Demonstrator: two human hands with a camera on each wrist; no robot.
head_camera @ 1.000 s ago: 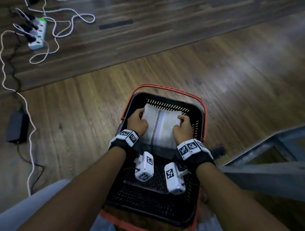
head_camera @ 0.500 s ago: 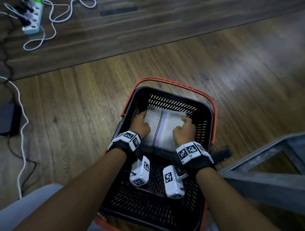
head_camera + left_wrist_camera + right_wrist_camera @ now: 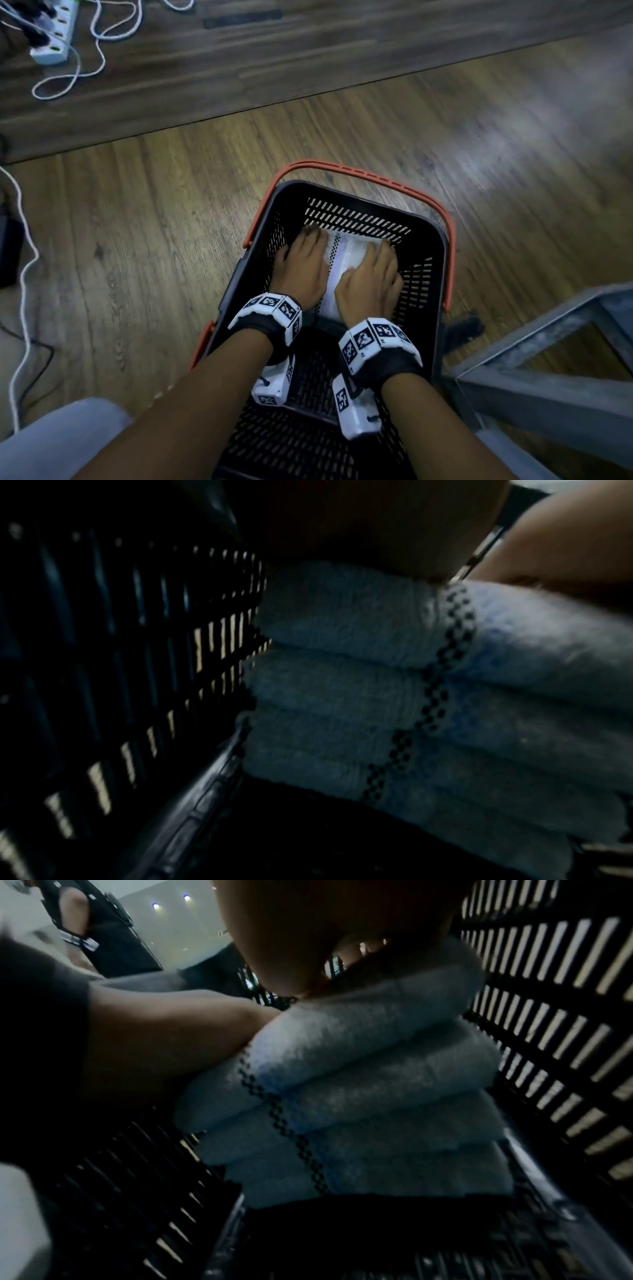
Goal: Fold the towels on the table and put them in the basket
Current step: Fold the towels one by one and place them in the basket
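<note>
A stack of folded white towels (image 3: 346,253) with a black checked stripe lies in the far end of the black basket (image 3: 442,260), which has orange handles (image 3: 359,171). My left hand (image 3: 301,260) rests flat on the left side of the top towel. Flat on its right side lies my right hand (image 3: 373,277), fingers straight. The left wrist view shows several folded layers of the stack (image 3: 377,696) against the slotted basket wall (image 3: 137,669), palm (image 3: 359,534) on top. From the right wrist, the same stack (image 3: 377,1096) sits under my right palm (image 3: 325,934).
The basket stands on a wooden floor. A power strip (image 3: 51,37) with white cables lies far left, and a black adapter (image 3: 8,253) at the left edge. A grey metal frame (image 3: 548,377) stands close on the right. My grey trouser leg (image 3: 51,442) is bottom left.
Both hands gripped the folded towel by its sides and lowered it into the basket. Now their fingers have straightened and lie flat on top of the stack.
</note>
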